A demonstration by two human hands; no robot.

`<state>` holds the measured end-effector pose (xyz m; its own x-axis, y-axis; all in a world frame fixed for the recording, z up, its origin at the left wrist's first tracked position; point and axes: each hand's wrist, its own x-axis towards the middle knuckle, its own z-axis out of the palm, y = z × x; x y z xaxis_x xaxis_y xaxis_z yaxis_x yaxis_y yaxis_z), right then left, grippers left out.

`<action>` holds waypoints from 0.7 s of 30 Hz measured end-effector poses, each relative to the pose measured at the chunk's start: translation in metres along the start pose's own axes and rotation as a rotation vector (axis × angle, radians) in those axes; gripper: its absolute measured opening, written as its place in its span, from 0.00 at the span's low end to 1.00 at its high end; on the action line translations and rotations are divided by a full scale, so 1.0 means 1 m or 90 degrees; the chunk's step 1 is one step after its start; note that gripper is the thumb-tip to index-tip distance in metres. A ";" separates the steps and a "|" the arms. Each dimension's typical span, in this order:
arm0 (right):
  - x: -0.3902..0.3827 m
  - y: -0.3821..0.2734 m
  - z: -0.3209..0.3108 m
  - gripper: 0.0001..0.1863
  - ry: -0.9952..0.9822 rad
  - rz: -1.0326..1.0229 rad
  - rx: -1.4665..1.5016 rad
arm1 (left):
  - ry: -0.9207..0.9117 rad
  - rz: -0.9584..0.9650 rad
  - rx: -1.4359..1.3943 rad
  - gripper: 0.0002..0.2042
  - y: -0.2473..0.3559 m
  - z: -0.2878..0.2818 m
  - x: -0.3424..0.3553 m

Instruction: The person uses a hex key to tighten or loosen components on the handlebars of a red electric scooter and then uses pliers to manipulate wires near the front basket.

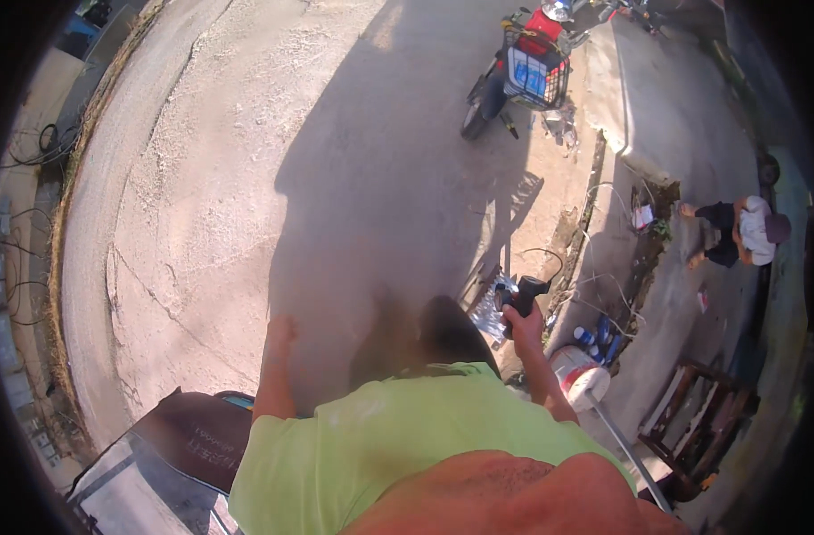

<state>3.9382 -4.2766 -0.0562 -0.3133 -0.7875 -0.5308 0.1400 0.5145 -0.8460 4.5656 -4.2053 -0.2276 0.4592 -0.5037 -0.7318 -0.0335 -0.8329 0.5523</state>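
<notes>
My right hand (pixel 525 323) is wrapped round a black corded tool (pixel 530 287), which looks like a handheld power tool; its exact kind cannot be made out. A dark cord (pixel 554 257) loops up from beside it. Just beyond the tool, silvery ridged material (pixel 487 312) lies on the ground. My left hand (pixel 282 330) hangs low at my left side over the concrete. It is small and hazy, so its fingers do not show clearly, and I see no object in it.
A white bucket (pixel 575 367) stands right of my right forearm, near blue-and-white containers (pixel 594 337). A red motorbike (pixel 539 34) with a basket is ahead. At right sit a person (pixel 753 232) and a wooden frame (pixel 692 412). A dark-covered vehicle (pixel 193 437) is behind my left arm.
</notes>
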 end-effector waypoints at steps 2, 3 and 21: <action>0.026 -0.019 0.031 0.19 -0.010 -0.023 0.019 | -0.003 0.130 -0.003 0.13 0.060 -0.044 0.053; 0.039 -0.030 0.040 0.19 0.003 -0.031 0.030 | -0.010 0.117 -0.022 0.11 0.082 -0.039 0.073; 0.496 -0.336 0.118 0.16 0.144 -0.190 0.042 | -0.249 0.502 0.798 0.15 0.323 0.163 0.181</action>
<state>3.8463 -4.8797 -0.0414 -0.5482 -0.8005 -0.2424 0.0691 0.2455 -0.9669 4.4934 -4.6028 -0.2469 -0.2827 -0.7564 -0.5899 -0.9458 0.1173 0.3028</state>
